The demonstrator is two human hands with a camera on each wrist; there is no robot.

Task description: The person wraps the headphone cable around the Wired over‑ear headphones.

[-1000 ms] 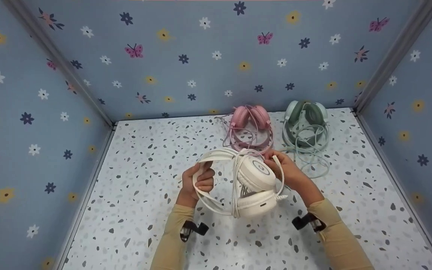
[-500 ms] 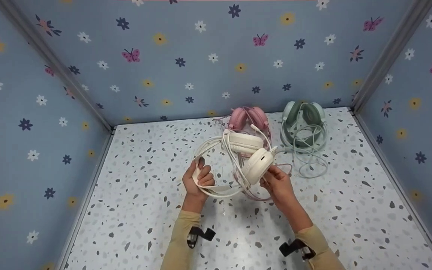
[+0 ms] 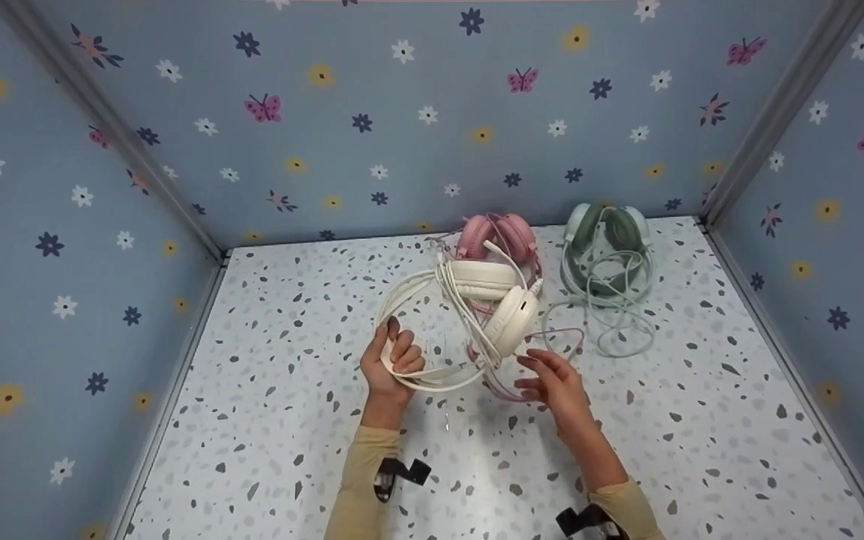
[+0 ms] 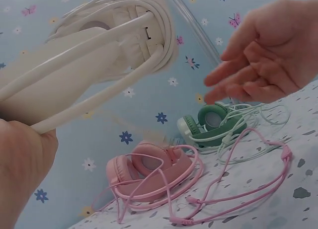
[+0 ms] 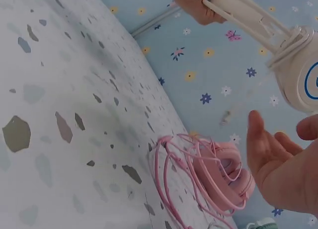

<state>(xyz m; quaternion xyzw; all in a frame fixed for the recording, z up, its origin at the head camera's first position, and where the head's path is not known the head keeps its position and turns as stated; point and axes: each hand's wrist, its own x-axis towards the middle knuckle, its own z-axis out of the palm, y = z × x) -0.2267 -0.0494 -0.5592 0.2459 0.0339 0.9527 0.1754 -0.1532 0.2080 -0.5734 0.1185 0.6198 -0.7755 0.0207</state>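
White headphones (image 3: 511,319) are held up above the table, their cable wound round the headband and ear cups. My left hand (image 3: 393,367) grips the headband, fingers curled round it; the left wrist view shows that same hand (image 4: 25,164) at the lower left. Just below the nearer ear cup, my right hand (image 3: 556,386) is apart from the headphones, its fingers loosely spread and holding nothing. In the right wrist view this hand (image 5: 288,169) has a visible gap to the white ear cup (image 5: 300,72). A thin microphone arm (image 3: 505,259) sticks up from the headphones.
Pink headphones (image 4: 154,174) lie on the speckled table (image 3: 289,450) by the back wall, partly hidden by the white ones in the head view. Green headphones (image 3: 606,255) with a loose pale cable lie right of them. Flowered walls (image 3: 402,135) enclose the table's back and sides.
The white headphones have turned, their ear cups swinging away toward the back. My right hand has let go and drawn slightly down from them. The left hand keeps its grip.
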